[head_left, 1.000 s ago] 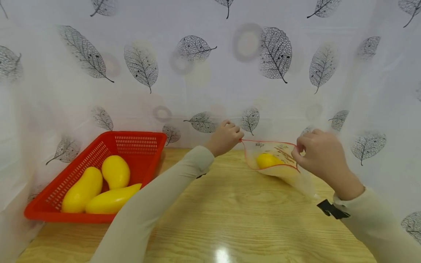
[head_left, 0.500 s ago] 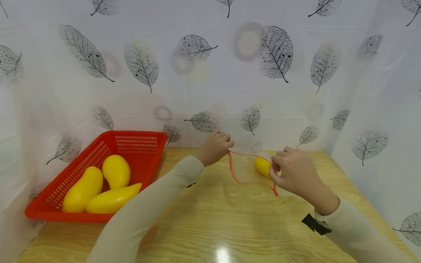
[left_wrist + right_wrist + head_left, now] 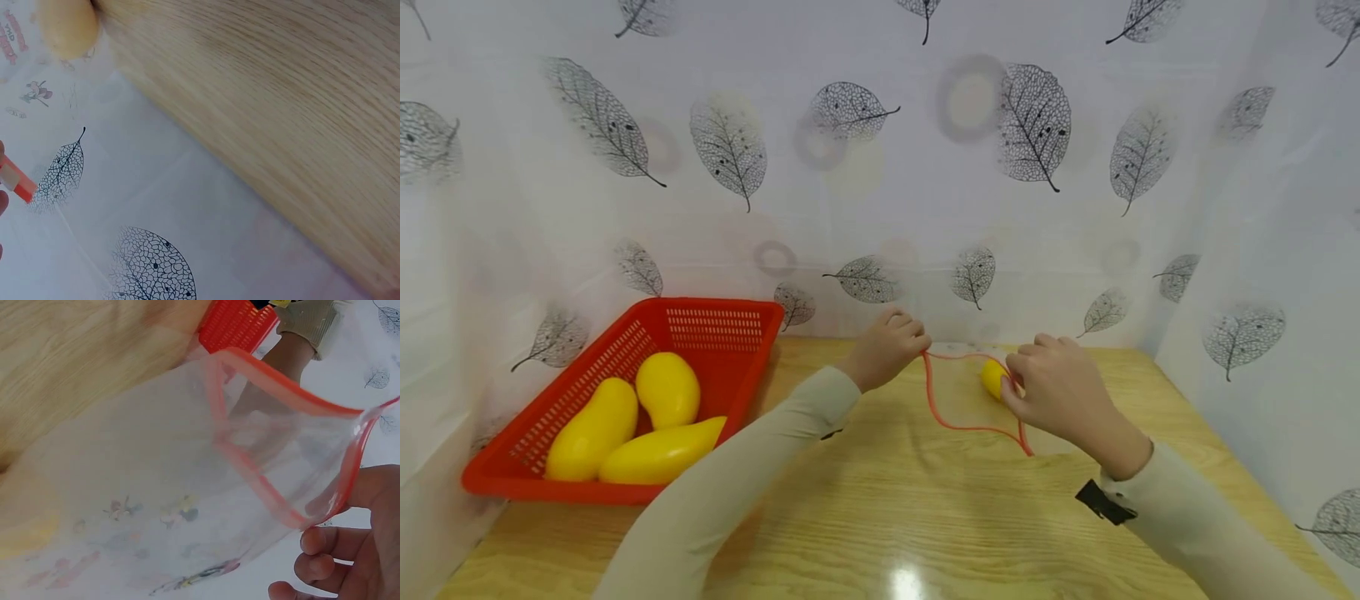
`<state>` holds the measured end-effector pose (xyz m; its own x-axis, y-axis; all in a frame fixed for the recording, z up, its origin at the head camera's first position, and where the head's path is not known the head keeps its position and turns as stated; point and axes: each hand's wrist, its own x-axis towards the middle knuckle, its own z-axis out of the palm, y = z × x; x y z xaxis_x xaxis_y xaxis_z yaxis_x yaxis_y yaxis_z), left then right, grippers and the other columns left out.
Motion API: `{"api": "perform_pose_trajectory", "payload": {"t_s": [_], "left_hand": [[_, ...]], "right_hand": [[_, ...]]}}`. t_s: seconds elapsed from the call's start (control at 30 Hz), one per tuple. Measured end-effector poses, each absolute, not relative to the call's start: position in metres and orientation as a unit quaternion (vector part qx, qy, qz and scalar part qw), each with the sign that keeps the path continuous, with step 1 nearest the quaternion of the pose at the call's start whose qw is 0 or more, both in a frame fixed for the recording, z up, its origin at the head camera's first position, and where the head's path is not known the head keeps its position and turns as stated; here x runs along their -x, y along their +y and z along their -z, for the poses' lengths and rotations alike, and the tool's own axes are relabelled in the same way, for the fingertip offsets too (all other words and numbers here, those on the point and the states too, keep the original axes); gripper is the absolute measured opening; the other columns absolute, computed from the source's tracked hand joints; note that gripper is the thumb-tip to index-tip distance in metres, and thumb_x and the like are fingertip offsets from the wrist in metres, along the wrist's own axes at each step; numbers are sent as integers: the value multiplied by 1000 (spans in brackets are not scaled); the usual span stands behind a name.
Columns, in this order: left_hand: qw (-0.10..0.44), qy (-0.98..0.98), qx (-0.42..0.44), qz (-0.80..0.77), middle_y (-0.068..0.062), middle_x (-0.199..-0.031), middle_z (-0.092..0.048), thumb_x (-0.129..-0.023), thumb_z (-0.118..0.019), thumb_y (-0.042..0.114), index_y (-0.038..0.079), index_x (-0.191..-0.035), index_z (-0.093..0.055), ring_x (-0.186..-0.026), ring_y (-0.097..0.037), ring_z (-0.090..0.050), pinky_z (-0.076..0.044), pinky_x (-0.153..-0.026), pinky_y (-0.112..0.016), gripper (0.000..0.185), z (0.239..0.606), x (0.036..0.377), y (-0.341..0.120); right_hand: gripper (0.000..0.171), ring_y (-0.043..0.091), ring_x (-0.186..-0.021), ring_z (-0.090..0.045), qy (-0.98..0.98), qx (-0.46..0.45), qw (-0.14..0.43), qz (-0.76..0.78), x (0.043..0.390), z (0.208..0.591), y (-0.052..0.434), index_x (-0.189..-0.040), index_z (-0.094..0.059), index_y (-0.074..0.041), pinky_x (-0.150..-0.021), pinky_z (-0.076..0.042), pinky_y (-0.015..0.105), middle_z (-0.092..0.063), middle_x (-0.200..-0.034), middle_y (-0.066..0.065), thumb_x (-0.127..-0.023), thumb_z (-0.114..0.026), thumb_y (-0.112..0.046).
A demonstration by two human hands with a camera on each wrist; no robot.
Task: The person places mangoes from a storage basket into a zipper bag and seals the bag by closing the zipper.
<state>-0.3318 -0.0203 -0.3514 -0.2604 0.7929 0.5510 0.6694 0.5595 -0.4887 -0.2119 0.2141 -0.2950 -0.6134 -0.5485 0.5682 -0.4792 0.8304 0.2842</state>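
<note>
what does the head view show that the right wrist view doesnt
Only the head view shows three yellow mangoes lying in the red basket, the left hand pinching one corner of the zip bag's orange rim, and the whole wooden table.

Only the right wrist view shows the bag's open mouth up close, and faint cartoon prints on the clear plastic.

Both show the clear zip bag with its orange rim, the right hand holding it, part of the red basket, wood grain and the leaf-print curtain.
</note>
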Motion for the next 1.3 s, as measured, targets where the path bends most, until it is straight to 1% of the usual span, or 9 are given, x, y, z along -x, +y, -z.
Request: {"api": "perform_pose_trajectory", "payload": {"t_s": [0.23,0.33,0.4,0.5,0.6,0.7,0.97,1.17,1.3], "left_hand": [[397,-793,455,-79,2,-90,-67,-88,-65,19,16,-90,-68,-91,-14,-64,-48,-90,-31,5,350,331,-18],[382,-805,448,-75,1,-92,-66,-82,-71,21,16,-94,-67,-92,-14,-63,-47,-91,-31,13,352,331,-20],[357,-823,436,-70,1,-96,-64,-79,-75,22,16,-99,-66,-94,-15,-62,-45,-92,-32,23,352,331,-23],[293,-857,420,-55,-3,-103,-61,-76,-78,23,15,-108,-62,-98,-19,-59,-42,-94,-35,37,350,330,-29],[236,-881,406,-63,-4,-108,-58,-77,-77,25,15,-117,-58,-101,-21,-57,-42,-96,-37,45,344,327,-35],[208,-886,405,-88,-4,-109,-57,-78,-75,28,16,-120,-55,-101,-21,-56,-43,-96,-37,48,337,320,-43],[192,-876,430,-105,-4,-106,-57,-84,-68,29,14,-126,-52,-101,-23,-55,-43,-95,-39,48,315,292,-60],[225,-856,451,-114,-4,-105,-59,-83,-69,28,13,-128,-52,-100,-24,-56,-44,-94,-38,50,308,275,-74],[224,-857,449,-118,-4,-105,-59,-82,-69,28,13,-124,-54,-101,-24,-55,-44,-94,-37,47,300,265,-85]], "right_hand": [[27,14,-50,-33,-901,-290,320,44,224,293,214,-51,-44,-17,-49,-22,25,-37,-49,-6,-72,-62,-14],[27,14,-52,-34,-906,-291,307,34,226,294,212,-52,-44,-17,-50,-23,25,-38,-49,-7,-72,-61,-13],[29,14,-52,-34,-908,-292,299,30,226,295,211,-51,-42,-18,-51,-23,25,-37,-49,-7,-73,-60,-13],[31,13,-52,-33,-909,-292,295,29,227,298,211,-51,-40,-19,-51,-22,25,-36,-49,-7,-74,-61,-14],[33,13,-52,-32,-906,-299,300,28,226,300,211,-51,-40,-19,-52,-22,24,-36,-49,-7,-75,-62,-15],[32,12,-52,-32,-899,-309,308,28,225,302,211,-52,-41,-18,-52,-22,24,-36,-50,-8,-75,-63,-15],[22,11,-54,-34,-871,-345,349,23,225,307,212,-58,-47,-16,-52,-24,23,-47,-57,-5,-69,-64,-12],[12,16,-57,-42,-851,-373,370,27,227,313,212,-69,-53,-13,-51,-29,26,-53,-65,0,-68,-65,-13],[12,17,-59,-44,-845,-383,373,26,228,317,211,-72,-55,-11,-51,-31,26,-53,-68,1,-68,-65,-13]]}}
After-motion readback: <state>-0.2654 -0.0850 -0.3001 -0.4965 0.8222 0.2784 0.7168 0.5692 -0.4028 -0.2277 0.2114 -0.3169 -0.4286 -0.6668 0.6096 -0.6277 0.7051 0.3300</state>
